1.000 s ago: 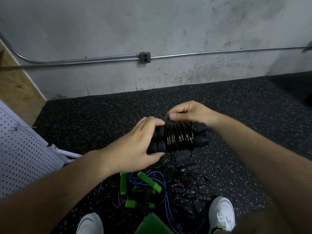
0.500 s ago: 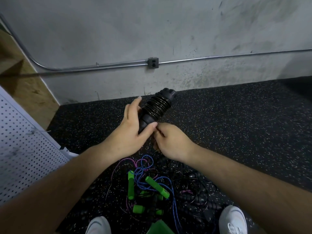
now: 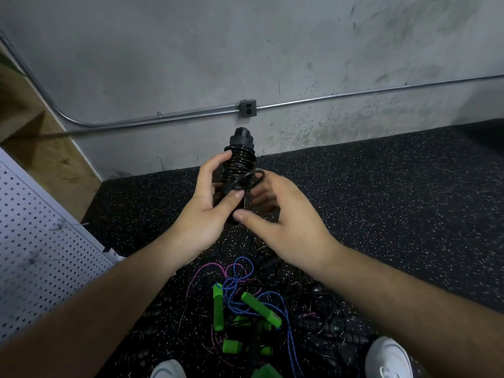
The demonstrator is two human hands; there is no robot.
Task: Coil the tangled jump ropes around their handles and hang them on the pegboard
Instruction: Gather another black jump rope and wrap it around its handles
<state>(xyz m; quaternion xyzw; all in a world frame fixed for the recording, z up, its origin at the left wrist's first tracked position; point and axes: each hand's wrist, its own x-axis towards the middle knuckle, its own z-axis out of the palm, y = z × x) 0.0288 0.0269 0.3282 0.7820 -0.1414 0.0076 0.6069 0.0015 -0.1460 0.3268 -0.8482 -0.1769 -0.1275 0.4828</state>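
The left hand [image 3: 201, 214] has its grip clamped on the lower part of the black handles [image 3: 241, 140]: thumb across the front, fingers wrapped round the far side. The pair stands nearly upright at chest level in front of the wall. The black cord [image 3: 240, 162] is wound round them in tight turns.

The right hand [image 3: 286, 227] sits just beside the bundle's lower end, thumb by the base and fingers curved. Its palm faces away, so I cannot tell whether its grip holds the cord's tail or is only loose around it. One loop [image 3: 256, 174] stands out from the lowest turns on the right.

The step looks like securing the end of the wrap. To do it well, keep the left thumb pressing on the last turns so they cannot spring loose. Then pull the tail snug and tuck that loop under a neighbouring turn.

The pegboard [image 3: 41, 255] leans at the left, well apart. The tangled pile [image 3: 245, 309] of green-handled and black ropes lies on the floor [image 3: 381, 200] between the shoes.

Half a second ago the bundle tilted to the right and the right hand was curled beneath it. Now the bundle is upright, the right hand has come up beside it, and the loop shows.
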